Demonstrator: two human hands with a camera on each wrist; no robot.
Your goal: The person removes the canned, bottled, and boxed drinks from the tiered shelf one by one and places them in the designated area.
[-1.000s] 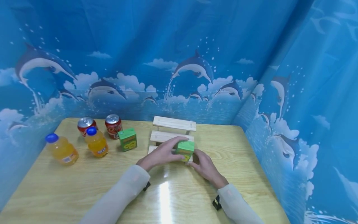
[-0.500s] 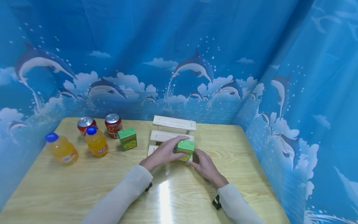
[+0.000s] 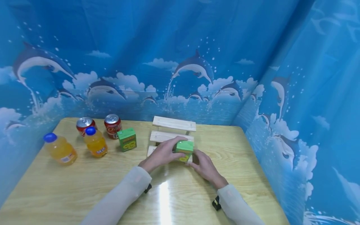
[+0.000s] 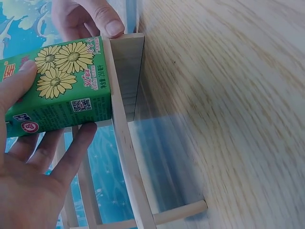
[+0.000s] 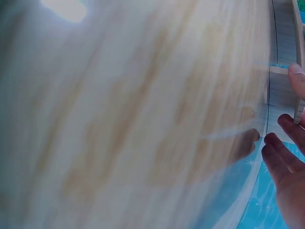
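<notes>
My left hand (image 3: 163, 152) grips a green drink carton (image 3: 184, 145), thumb on the flowered front and fingers behind and below in the left wrist view. The carton stands at the right end of the lowest slat of a small three-tier wooden rack (image 3: 174, 123), its base against that slat (image 4: 125, 138). At the rack's right end my right hand (image 3: 206, 166) pinches the slat's end, thumb (image 5: 297, 80) on the front edge and fingers beneath and behind. Part of the middle and lowest slats is hidden by the left hand.
A second green carton (image 3: 127, 140) stands left of the rack. Farther left are two red soda cans (image 3: 112, 127) and two orange drink bottles with blue caps (image 3: 96, 143). A dolphin-print curtain (image 3: 180, 62) hangs behind the table (image 3: 126, 187).
Both hands keep their places at the rack, and the carton stays on the lowest slat. The whole head view has shifted very slightly.
</notes>
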